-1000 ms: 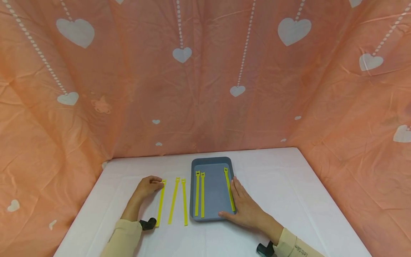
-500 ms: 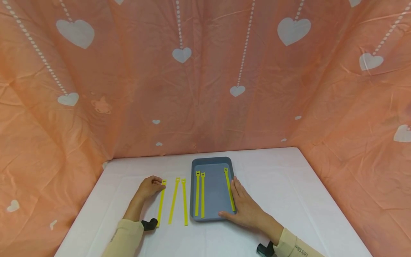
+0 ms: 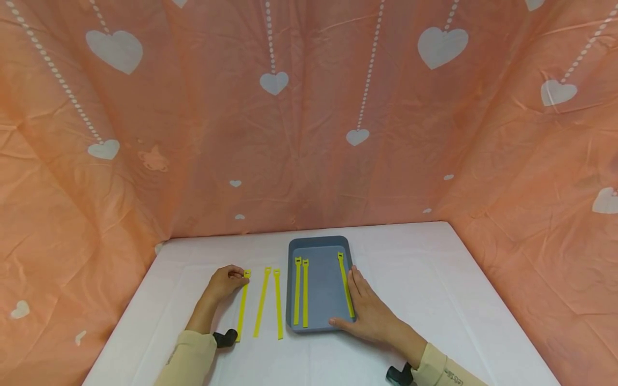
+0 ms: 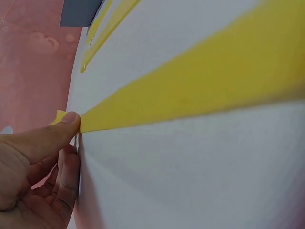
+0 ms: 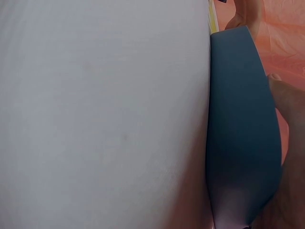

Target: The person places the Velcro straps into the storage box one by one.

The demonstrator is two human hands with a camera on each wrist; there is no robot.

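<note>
My left hand [image 3: 223, 282] pinches the slotted head end of a yellow cable tie [image 3: 243, 308], the leftmost on the table. In the left wrist view the thumb lies over that cable tie near its head, with the other fingers curled below, and the flat strap runs back toward the camera. Two more yellow cable ties [image 3: 261, 305] [image 3: 278, 308] lie to its right. A grey-blue tray [image 3: 322, 289] holds three cable ties, two at its left side and one along its right. My right hand [image 3: 374, 316] rests with straight fingers along the tray's right side, thumb at the near rim.
A white cloth [image 3: 434, 300] covers the table. An orange curtain [image 3: 309, 177] with white hearts hangs behind and on both sides. A black wrist device [image 3: 225, 338] sits by the left sleeve, another [image 3: 398, 375] by the right.
My left hand has shifted very slightly right, its thumb now farther over the cable tie's head. The right hand and the tray stay in place.
</note>
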